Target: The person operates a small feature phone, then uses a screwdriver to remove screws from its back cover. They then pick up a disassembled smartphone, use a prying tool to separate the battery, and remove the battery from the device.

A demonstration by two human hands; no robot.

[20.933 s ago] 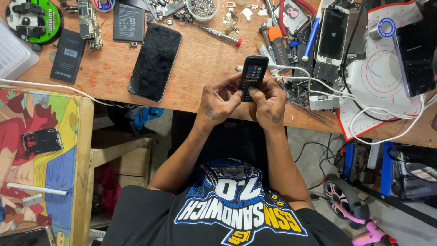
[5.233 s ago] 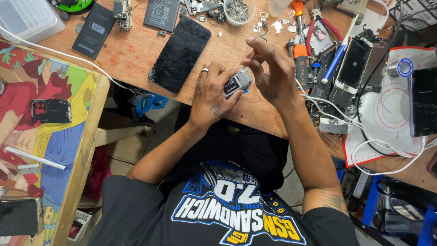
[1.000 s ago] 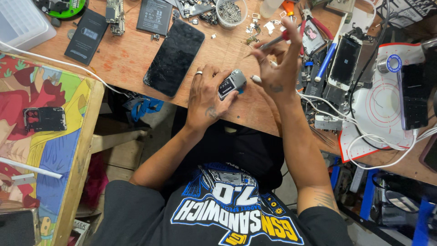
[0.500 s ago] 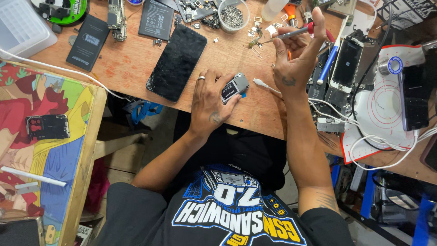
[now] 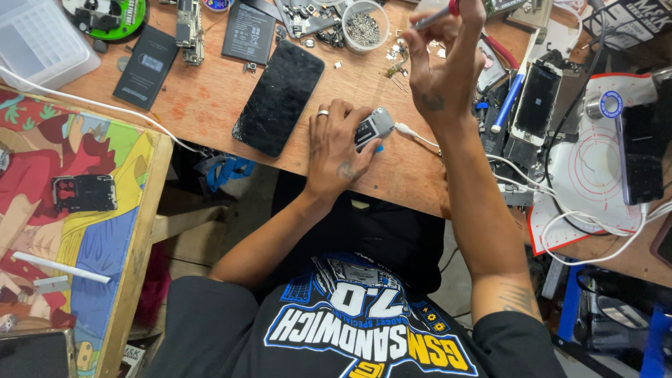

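Far left of the bench (image 5: 210, 105) sits a clear plastic tray (image 5: 38, 42), then a dark battery (image 5: 145, 66) and a big cracked phone screen (image 5: 278, 98) lying flat, glass up. The left hand (image 5: 336, 150) is next, ring on, fingers curled round a small phone (image 5: 373, 127) w/ a white cable (image 5: 413, 135) plugged into its end; grip looks firm, phone pinned near the bench's front edge. Risk there: so close to the edge, a tug on that cable or a slip of the palm could send it off onto the floor. Right hand (image 5: 444, 66) is lifted above the bench, fingers pinched tight on a thin screwdriver (image 5: 434, 14) w/ a red collar, tip pointing left toward the cup of screws (image 5: 364, 26). Loose bits lie scattered just beside it, so a careless swing could knock the cup & spill the lot. Further right, another opened phone (image 5: 535, 101) & tangled wires (image 5: 595, 231) could snag the forearm.
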